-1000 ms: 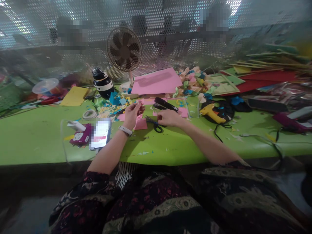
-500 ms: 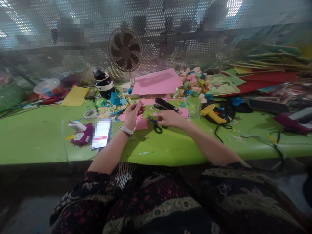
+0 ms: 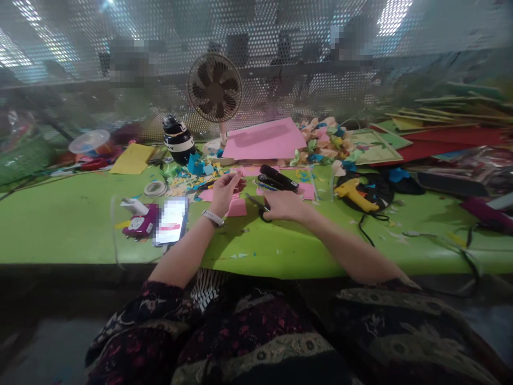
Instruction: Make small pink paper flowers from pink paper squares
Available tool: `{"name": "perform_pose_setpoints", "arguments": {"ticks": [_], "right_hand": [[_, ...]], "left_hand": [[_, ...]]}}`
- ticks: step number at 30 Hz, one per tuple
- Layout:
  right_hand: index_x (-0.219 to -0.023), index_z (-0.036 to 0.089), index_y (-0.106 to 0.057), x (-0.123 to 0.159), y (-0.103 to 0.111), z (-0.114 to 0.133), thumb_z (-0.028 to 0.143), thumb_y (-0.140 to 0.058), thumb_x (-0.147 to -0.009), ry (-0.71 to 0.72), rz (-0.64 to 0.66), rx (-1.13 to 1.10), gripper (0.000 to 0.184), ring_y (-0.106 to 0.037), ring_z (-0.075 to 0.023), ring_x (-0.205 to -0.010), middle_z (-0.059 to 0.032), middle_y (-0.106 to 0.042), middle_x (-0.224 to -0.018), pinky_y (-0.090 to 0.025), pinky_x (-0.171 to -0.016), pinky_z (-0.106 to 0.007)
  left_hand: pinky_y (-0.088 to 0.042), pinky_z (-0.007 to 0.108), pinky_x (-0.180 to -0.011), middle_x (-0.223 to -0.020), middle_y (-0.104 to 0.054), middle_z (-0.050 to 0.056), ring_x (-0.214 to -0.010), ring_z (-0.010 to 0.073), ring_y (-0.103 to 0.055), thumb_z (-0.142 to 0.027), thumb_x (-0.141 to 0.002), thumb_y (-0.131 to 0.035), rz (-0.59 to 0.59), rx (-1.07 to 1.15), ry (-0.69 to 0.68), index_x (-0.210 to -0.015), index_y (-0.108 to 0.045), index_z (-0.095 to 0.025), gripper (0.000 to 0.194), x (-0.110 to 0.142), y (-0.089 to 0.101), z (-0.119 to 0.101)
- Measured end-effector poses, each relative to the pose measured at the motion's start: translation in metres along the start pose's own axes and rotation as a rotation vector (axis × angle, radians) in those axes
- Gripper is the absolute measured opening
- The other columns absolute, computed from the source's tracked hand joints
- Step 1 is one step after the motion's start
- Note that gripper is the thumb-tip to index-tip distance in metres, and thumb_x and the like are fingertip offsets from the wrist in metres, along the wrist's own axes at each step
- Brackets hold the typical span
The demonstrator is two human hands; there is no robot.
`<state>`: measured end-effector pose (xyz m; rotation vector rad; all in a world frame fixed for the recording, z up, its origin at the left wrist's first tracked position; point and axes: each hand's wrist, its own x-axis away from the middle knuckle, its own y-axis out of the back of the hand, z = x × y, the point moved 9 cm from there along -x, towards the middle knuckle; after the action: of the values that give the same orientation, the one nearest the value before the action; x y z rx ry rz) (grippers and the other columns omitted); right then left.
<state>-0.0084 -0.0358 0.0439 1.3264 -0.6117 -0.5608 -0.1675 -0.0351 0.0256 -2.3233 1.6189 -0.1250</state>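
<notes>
My left hand (image 3: 224, 193), with a pale band on the wrist, is raised a little over the table. Its thumb and fingertips are pinched together on what looks like a small piece of pink paper (image 3: 239, 174), mostly hidden by the fingers. My right hand (image 3: 282, 205) is closed on dark-handled scissors (image 3: 264, 215), whose blades point to the far left, towards my left hand. A pink paper square (image 3: 236, 207) lies between the hands on the green tabletop (image 3: 240, 240). Just beyond my right hand rests a black stapler (image 3: 278, 178) on pink paper.
A phone (image 3: 171, 220) and a purple device (image 3: 141, 222) lie at left, near a tape roll (image 3: 155, 189). Behind are a black bottle (image 3: 179, 141), a fan (image 3: 215, 88) and a pink sheet (image 3: 264, 139). A yellow glue gun (image 3: 356, 193) with a cord lies at right.
My right hand has closed around the scissors' handles, covering more of them. My left hand keeps its pinch. The whole view has shifted slightly.
</notes>
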Motion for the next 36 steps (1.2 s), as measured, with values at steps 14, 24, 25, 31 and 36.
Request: {"name": "perform_pose_setpoints", "arguments": {"ticks": [14,24,25,31,36], "right_hand": [[-0.120,0.011,-0.060,0.008,0.003,-0.021,0.025,-0.062,-0.075,-0.101,0.144,0.179,0.048,-0.070,-0.0302,-0.094,-0.0166,-0.075,-0.107,-0.045,-0.065,-0.033],[-0.108,0.014,-0.065,0.006,0.006,-0.045,0.028,-0.065,-0.073,-0.182,0.176,0.206,0.037,-0.070,-0.0303,-0.093,-0.0144,-0.075,-0.105,-0.039,-0.060,-0.031],[-0.111,0.015,-0.064,0.006,0.006,-0.045,0.028,-0.065,-0.073,-0.167,0.171,0.184,0.040,-0.070,-0.0290,-0.093,-0.0127,-0.075,-0.105,-0.038,-0.060,-0.030],[-0.112,0.016,-0.062,0.002,0.009,-0.047,0.023,-0.065,-0.072,-0.140,0.125,0.058,0.040,-0.069,-0.0257,-0.092,-0.0095,-0.075,-0.104,-0.039,-0.061,-0.028],[-0.097,0.017,-0.066,0.005,0.011,-0.044,0.022,-0.065,-0.069,-0.124,0.175,0.061,0.028,-0.068,-0.0262,-0.085,-0.0089,-0.074,-0.092,-0.038,-0.056,-0.029]], "left_hand": [[-0.054,0.024,-0.064,-0.073,-0.072,0.003,-0.063,0.0114,-0.067,-0.054,-0.069,-0.084,0.077,-0.014,0.007,-0.078,-0.067,-0.016,0.042,0.006,-0.011,-0.001],[-0.056,0.025,-0.066,-0.074,-0.072,0.003,-0.064,0.0116,-0.068,-0.055,-0.071,-0.083,0.093,-0.014,0.008,-0.079,-0.066,-0.016,0.043,0.006,-0.012,-0.001],[-0.056,0.025,-0.066,-0.075,-0.072,0.003,-0.065,0.0117,-0.068,-0.055,-0.071,-0.082,0.095,-0.016,0.010,-0.079,-0.066,-0.016,0.043,0.006,-0.013,-0.002],[-0.056,0.026,-0.066,-0.074,-0.071,0.003,-0.064,0.0114,-0.068,-0.053,-0.073,-0.082,0.084,-0.007,0.009,-0.080,-0.066,-0.017,0.040,0.006,-0.013,-0.001],[-0.055,0.025,-0.066,-0.074,-0.071,0.003,-0.064,0.0112,-0.068,-0.053,-0.073,-0.081,0.095,-0.002,0.007,-0.080,-0.066,-0.017,0.040,0.006,-0.014,-0.001]]}}
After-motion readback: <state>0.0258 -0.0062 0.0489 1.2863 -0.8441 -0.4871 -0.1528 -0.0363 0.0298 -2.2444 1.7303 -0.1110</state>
